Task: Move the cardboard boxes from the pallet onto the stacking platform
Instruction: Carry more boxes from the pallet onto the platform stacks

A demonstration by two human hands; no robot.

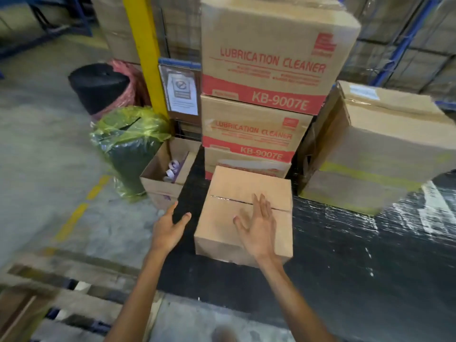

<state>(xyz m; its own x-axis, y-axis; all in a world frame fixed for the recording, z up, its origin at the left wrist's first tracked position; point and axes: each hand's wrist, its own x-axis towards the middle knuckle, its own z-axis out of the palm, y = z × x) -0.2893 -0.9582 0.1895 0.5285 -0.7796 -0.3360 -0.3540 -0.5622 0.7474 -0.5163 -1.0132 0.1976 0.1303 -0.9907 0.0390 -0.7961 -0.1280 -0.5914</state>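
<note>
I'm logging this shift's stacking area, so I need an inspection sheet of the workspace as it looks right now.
Surface: black wrapped platform, shiny film; wooden pallet at lower left.
Job's things: plain box on the platform; three stacked Lubrication Cleaner boxes behind it; taped box stack to the right.
Clutter: open carton, green wrapped roll, black roll on the floor.
Hands: left hand open beside the plain box; right hand open, fingers spread over its top.
Cables: nothing seen.
Surroundings: yellow post, posted notice, blue racking.
</note>
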